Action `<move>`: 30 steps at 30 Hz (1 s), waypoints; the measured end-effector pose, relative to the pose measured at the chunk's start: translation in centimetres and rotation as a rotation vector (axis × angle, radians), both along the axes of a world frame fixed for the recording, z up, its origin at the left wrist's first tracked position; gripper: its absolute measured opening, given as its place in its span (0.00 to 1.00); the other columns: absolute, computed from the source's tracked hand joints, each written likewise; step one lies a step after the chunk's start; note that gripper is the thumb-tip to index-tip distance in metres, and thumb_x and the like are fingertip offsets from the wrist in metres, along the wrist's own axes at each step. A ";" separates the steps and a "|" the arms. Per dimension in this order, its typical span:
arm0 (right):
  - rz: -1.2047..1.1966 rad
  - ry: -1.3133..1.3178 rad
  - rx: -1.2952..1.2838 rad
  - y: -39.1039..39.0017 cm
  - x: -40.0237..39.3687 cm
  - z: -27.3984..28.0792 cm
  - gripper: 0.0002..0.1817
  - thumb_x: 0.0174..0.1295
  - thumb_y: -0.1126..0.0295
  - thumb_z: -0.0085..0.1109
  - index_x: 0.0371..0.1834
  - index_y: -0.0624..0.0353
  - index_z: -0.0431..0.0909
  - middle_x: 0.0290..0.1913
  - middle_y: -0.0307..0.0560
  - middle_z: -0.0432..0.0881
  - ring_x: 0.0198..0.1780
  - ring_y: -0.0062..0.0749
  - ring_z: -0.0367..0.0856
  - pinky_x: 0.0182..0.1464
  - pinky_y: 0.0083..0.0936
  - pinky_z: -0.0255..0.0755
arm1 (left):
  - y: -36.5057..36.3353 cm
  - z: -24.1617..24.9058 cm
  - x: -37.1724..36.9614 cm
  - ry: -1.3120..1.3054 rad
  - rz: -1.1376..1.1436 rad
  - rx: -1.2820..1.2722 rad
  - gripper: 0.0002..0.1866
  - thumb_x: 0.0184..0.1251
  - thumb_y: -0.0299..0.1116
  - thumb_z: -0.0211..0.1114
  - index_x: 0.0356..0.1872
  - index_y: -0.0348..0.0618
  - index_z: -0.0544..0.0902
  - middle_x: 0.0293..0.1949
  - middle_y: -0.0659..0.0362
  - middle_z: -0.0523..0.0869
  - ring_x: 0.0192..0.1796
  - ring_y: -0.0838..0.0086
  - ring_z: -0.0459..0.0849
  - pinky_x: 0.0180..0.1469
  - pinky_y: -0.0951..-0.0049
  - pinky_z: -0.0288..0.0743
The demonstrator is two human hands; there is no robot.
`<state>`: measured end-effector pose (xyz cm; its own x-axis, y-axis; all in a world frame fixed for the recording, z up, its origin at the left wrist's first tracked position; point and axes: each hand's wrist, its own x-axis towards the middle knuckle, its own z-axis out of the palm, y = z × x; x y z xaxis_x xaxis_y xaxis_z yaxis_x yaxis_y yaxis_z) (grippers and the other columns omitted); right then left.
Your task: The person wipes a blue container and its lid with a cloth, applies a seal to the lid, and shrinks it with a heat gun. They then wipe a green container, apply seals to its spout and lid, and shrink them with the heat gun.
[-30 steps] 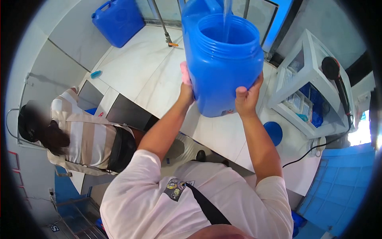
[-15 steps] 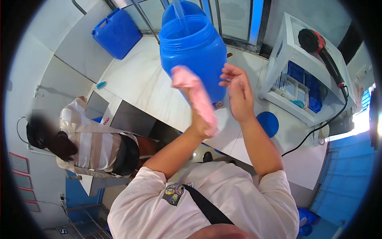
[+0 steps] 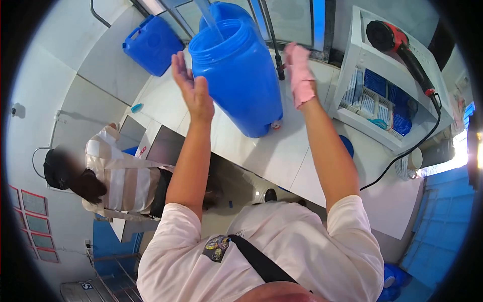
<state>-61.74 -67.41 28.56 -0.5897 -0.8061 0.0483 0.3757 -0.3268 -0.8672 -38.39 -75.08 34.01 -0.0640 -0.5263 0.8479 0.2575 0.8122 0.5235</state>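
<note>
A tall blue plastic jug [image 3: 234, 83] with a wide open mouth stands on the white counter [image 3: 282, 156]. Something clear, a tube or a stream of water, reaches into its mouth. My left hand [image 3: 195, 95] is open and empty beside the jug's left side, fingers apart. To the right of the jug, a pink cloth [image 3: 303, 88] covers most of my right hand [image 3: 299, 75], which holds it; the fingers are hidden. A round blue lid [image 3: 346, 146] lies partly behind my right forearm.
Another blue jug [image 3: 153, 45] stands at the back left. A black and red heat gun [image 3: 402, 50] rests on the white cabinet [image 3: 357, 118], its cord trailing across the counter. Another person [image 3: 126, 176] works at the left. A dark pipe [image 3: 274, 43] stands behind the jug.
The pink cloth has passed from my left hand to my right. My left hand has moved left of the jug, and my right hand has risen on its right side.
</note>
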 end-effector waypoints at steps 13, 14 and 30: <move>0.250 0.212 -0.065 -3.5 1.6 9.2 0.30 0.79 0.44 0.44 0.64 0.60 0.76 0.46 0.44 0.82 0.47 0.25 0.79 0.51 0.24 0.75 | 0.3 -1.4 -1.5 -0.012 -0.077 0.166 0.61 0.60 0.71 0.68 0.80 0.34 0.54 0.73 0.46 0.68 0.73 0.61 0.71 0.74 0.60 0.65; 0.249 0.206 -0.053 -4.7 0.9 8.6 0.30 0.79 0.44 0.44 0.64 0.60 0.76 0.46 0.44 0.82 0.47 0.25 0.79 0.51 0.24 0.75 | 0.2 -1.4 -1.6 -0.017 -0.066 0.159 0.60 0.60 0.72 0.67 0.79 0.33 0.54 0.73 0.47 0.68 0.72 0.61 0.71 0.74 0.59 0.65; 0.094 0.573 -0.224 -1.5 2.7 4.7 0.31 0.80 0.43 0.41 0.70 0.58 0.72 0.46 0.49 0.80 0.53 0.31 0.77 0.58 0.24 0.70 | 0.0 -1.8 -1.4 -0.017 -0.028 0.134 0.60 0.62 0.73 0.65 0.79 0.33 0.55 0.73 0.47 0.68 0.72 0.61 0.72 0.73 0.60 0.67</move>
<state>-59.03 -68.87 33.24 -0.3469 -0.7870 0.5102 -0.0931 -0.5124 -0.8537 -39.80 -75.12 32.18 -0.0940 -0.6322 0.7691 0.2690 0.7277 0.6310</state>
